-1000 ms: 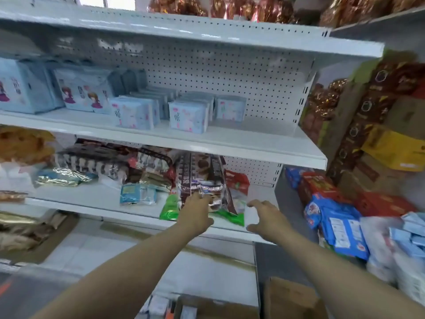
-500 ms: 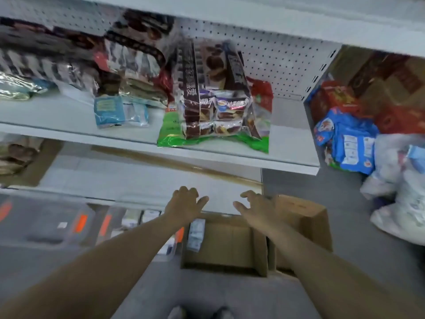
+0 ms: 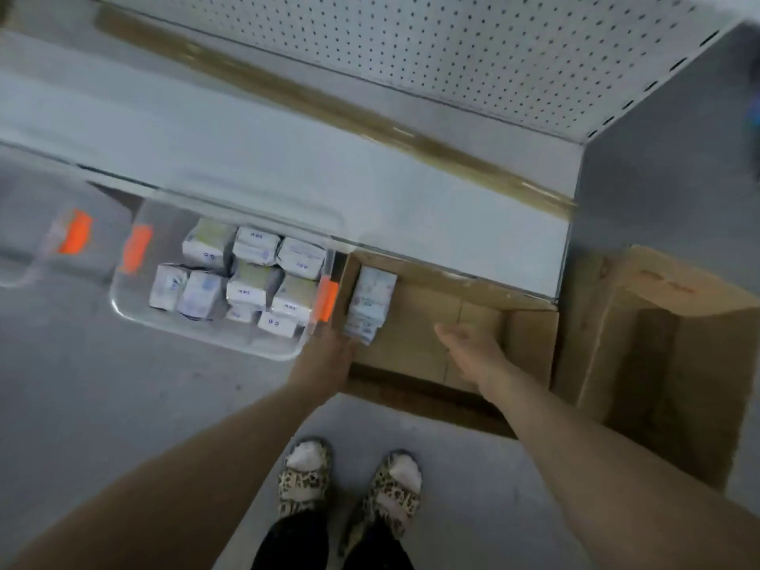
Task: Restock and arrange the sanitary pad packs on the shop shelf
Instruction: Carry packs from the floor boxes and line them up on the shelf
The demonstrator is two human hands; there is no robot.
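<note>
Left hand (image 3: pixel 325 359): fingers at the near end of a pad pack (image 3: pixel 370 302), probably touching; blur hides whether they curl round it, cannot tell. Right hand (image 3: pixel 469 343): fingers straight, close together, holding nothing, hovering over the cardboard box (image 3: pixel 530 343). The pack stands against the box's left wall, beside a clear bin (image 3: pixel 197 329) crammed with more packs (image 3: pixel 246 277), stock within reach. Box open-topped, mostly bare; the bottom shelf (image 3: pixel 370 191) overhangs its far side, so lifting room is on the near side.
</note>
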